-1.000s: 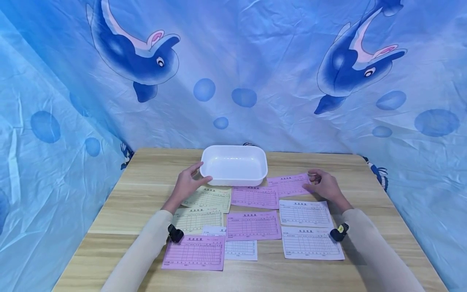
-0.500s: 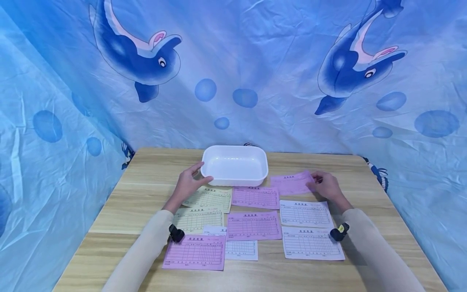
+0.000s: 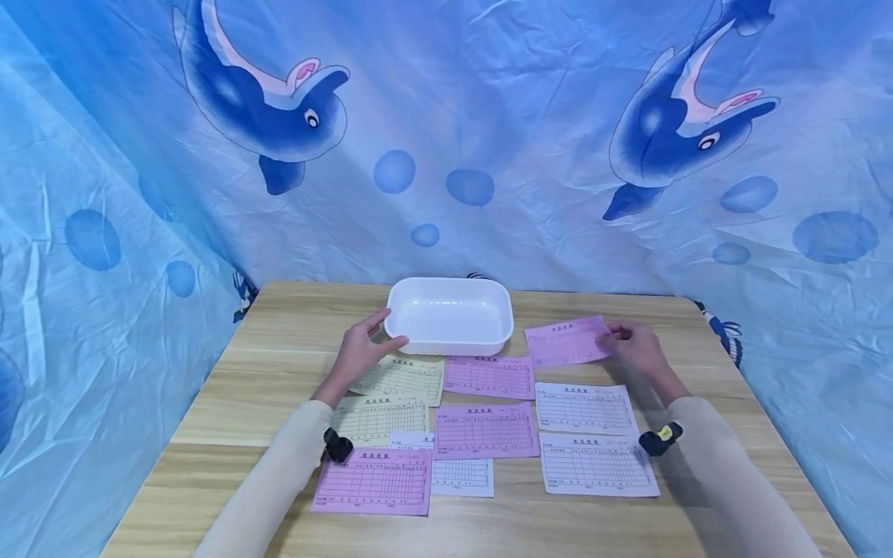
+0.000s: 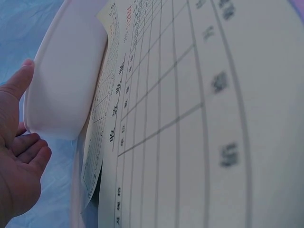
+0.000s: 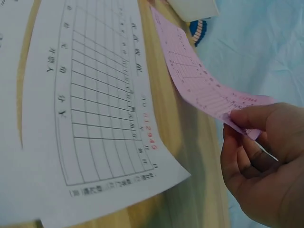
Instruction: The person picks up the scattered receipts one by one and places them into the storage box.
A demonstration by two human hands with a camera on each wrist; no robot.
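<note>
My left hand [image 3: 358,350] grips the near left corner of a white plastic box [image 3: 453,348], thumb on the front and fingers at the left end. The left wrist view shows thumb and curled fingers along the box's edge. Between thumb and fingers my right hand [image 3: 638,349] pinches the right end of a pink receipt slip [image 3: 567,342], held tilted above the table. In the right wrist view the pink slip [image 5: 192,76] bends slightly and its far end stands clear of the wood. Nothing shows inside the box.
On the wooden table [image 3: 481,531] lie several printed slips: pink [image 3: 485,431], white [image 3: 584,408] and pale green [image 3: 380,418], some overlapping. A blue dolphin-print cloth [image 3: 460,116] hangs behind the table's back edge.
The right hand has lifted the pink slip off the table and drawn it right and slightly back. The left hand and the box have stayed put.
</note>
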